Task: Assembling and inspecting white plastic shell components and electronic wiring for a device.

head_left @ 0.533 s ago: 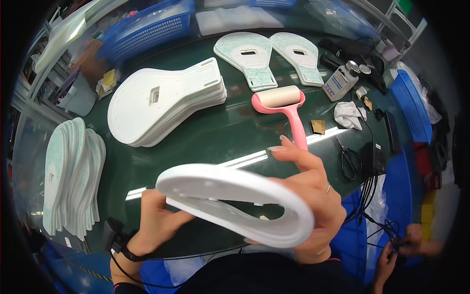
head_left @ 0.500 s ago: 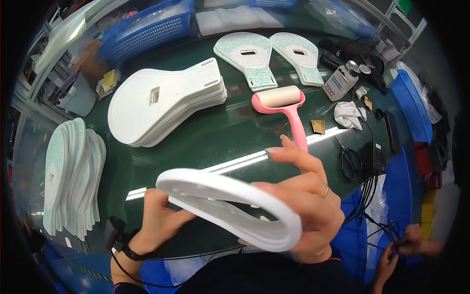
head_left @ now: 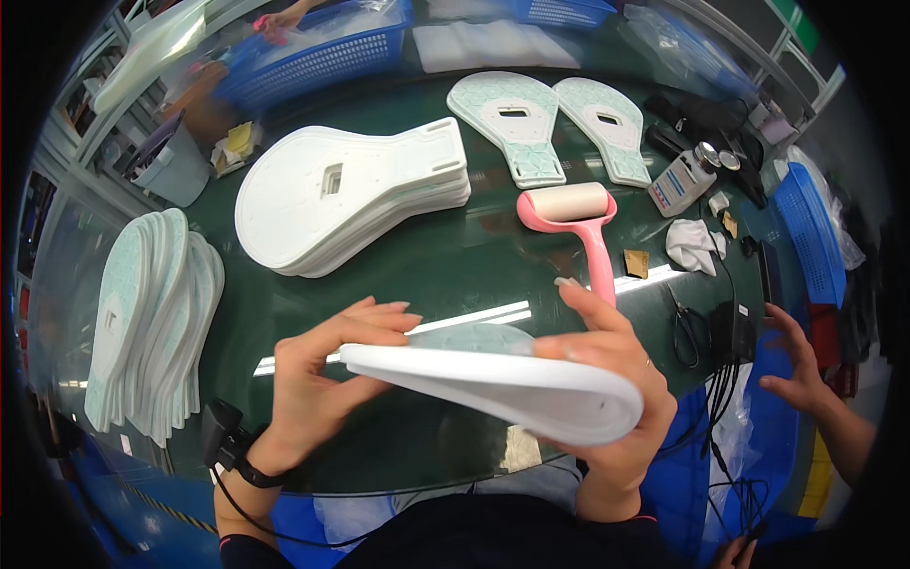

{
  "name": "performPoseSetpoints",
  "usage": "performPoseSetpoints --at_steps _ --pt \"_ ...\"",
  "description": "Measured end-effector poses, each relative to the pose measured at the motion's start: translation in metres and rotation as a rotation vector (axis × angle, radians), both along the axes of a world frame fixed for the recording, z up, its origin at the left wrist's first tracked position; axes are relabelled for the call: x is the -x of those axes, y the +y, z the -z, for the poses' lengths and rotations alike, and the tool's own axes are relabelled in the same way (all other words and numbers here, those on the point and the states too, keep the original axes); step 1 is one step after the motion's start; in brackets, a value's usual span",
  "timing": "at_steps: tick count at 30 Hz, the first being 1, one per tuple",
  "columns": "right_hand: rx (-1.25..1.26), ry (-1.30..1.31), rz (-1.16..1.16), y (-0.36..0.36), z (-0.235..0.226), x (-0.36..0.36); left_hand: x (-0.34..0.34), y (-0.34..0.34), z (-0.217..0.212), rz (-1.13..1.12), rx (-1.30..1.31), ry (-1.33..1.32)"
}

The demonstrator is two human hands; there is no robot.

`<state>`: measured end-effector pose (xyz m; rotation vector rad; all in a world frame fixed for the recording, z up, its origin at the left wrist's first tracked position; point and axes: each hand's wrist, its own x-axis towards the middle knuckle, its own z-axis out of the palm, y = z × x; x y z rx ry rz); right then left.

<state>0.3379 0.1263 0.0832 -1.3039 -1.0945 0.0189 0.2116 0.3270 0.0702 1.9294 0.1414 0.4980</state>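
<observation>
Both of my hands hold one white plastic panel (head_left: 502,391) low over the green table. It is tilted so its white edge and underside face me, with a strip of pale mint patterned face showing behind. My left hand (head_left: 313,384) pinches its narrow end, thumb beneath and fingers over the top. My right hand (head_left: 626,384) grips the rounded wide end; some of its fingers are hidden behind the panel. Just beyond my right hand lies a pink-handled lint roller (head_left: 595,248) with a white cylinder.
White panels (head_left: 284,204) are piled at centre left; mint-patterned ones (head_left: 142,322) lean at far left. Two patterned panels (head_left: 507,119) lie at the back. Right: a bottle (head_left: 681,180), white cloth (head_left: 692,245), scissors (head_left: 686,332), black cables. Another person's hand (head_left: 796,360) reaches in.
The panel has tipped, bringing its patterned face into view, and its right end has risen. My left fingers now lie over its edge. The other person's hand has moved up from the cables.
</observation>
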Motion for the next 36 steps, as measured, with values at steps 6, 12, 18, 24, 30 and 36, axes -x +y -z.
performPoseSetpoints --at_steps 6,12,18,24,30,36 --pt "-0.058 0.612 -0.248 0.002 0.036 -0.01 0.01 -0.001 -0.053 -0.054 -0.446 -0.19" --pt "-0.19 1.106 -0.527 0.018 0.045 0.008 0.021 -0.025 -0.096 0.002 -0.758 -0.077" --pt "-0.101 1.339 -0.583 0.018 0.058 0.006 0.022 -0.048 -0.083 -0.169 -0.53 -0.136" --pt "-0.011 1.157 -0.538 0.018 0.058 0.004 0.019 -0.027 -0.098 0.098 -0.622 -0.026" --pt "-0.015 1.486 -0.75 0.027 0.035 0.014 0.003 -0.02 -0.059 -0.154 -0.198 -0.033" --pt "0.063 1.388 -0.967 0.035 0.023 -0.021 -0.01 0.068 -0.043 -0.403 0.287 -0.148"
